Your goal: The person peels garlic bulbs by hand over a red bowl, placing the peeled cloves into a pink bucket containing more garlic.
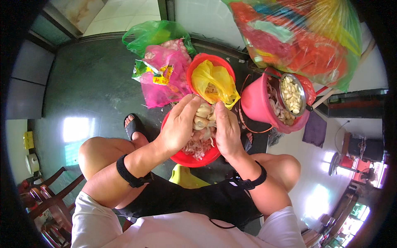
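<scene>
While left hand (177,125) and right hand (228,131) clamp garlic (201,122) between fingers, splitting looks underway; next likely needs thumb pressure.

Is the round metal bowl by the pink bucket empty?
No, not empty: pale garlic cloves lie inside the metal bowl, covering most of its bottom.

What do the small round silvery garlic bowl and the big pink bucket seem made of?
Small round silvery bowl: probably polished metal, judging by its bright grey rim.
Big pink bucket: likely smooth plastic, given its even colour and soft sheen.
</scene>
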### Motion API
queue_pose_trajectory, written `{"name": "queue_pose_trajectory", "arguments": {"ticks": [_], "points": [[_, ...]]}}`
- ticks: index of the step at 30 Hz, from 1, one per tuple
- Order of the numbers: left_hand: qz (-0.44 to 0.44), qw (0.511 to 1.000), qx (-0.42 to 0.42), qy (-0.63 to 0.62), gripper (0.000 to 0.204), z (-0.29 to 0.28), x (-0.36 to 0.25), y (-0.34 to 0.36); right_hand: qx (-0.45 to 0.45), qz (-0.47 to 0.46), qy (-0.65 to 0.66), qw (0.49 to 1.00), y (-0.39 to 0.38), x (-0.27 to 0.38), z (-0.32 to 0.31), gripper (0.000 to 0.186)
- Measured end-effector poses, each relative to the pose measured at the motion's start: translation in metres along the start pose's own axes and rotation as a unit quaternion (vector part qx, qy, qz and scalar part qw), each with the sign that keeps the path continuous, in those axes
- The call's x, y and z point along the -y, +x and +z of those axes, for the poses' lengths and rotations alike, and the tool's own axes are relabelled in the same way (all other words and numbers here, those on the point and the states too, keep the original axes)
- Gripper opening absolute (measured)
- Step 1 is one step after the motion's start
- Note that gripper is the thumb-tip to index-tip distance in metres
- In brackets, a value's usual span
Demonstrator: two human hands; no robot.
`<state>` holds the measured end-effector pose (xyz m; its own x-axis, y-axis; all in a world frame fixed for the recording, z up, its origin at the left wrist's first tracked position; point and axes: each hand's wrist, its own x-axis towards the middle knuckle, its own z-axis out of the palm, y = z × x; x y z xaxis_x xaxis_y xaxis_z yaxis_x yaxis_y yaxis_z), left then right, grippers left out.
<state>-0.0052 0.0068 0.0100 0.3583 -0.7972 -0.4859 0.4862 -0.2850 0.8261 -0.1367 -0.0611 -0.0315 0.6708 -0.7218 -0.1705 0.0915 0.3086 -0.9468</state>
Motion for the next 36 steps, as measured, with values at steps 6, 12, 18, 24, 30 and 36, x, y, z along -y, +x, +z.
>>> {"name": "queue_pose_trajectory", "arguments": {"ticks": [6, 12, 18, 24, 30, 36], "points": [[-0.025, 0.983, 0.17, -0.065, 0.025, -0.027, 0.008, 0.014, -0.004, -0.122, -0.286, 0.95, 0.001, 0.013, 0.001, 0.052], [0.02, 0.973, 0.226, -0.047, 0.038, -0.024, 0.014, 0.013, -0.072, -0.054, -0.193, 0.977, 0.0, 0.018, 0.005, 0.05], [-0.029, 0.967, 0.227, -0.114, 0.026, -0.03, 0.011, 0.016, -0.074, -0.103, -0.135, 0.983, 0.004, 0.013, 0.006, 0.048], [-0.136, 0.962, 0.127, -0.198, 0.016, -0.033, 0.009, 0.016, -0.002, -0.045, -0.186, 0.981, 0.004, 0.021, -0.011, 0.037], [-0.136, 0.967, 0.105, -0.188, 0.019, -0.036, 0.011, 0.021, 0.038, -0.067, -0.441, 0.894, -0.001, 0.025, -0.013, 0.017], [-0.127, 0.979, 0.032, -0.153, 0.023, -0.027, 0.01, 0.016, 0.006, -0.24, -0.437, 0.866, -0.001, 0.028, -0.004, 0.024]]}}
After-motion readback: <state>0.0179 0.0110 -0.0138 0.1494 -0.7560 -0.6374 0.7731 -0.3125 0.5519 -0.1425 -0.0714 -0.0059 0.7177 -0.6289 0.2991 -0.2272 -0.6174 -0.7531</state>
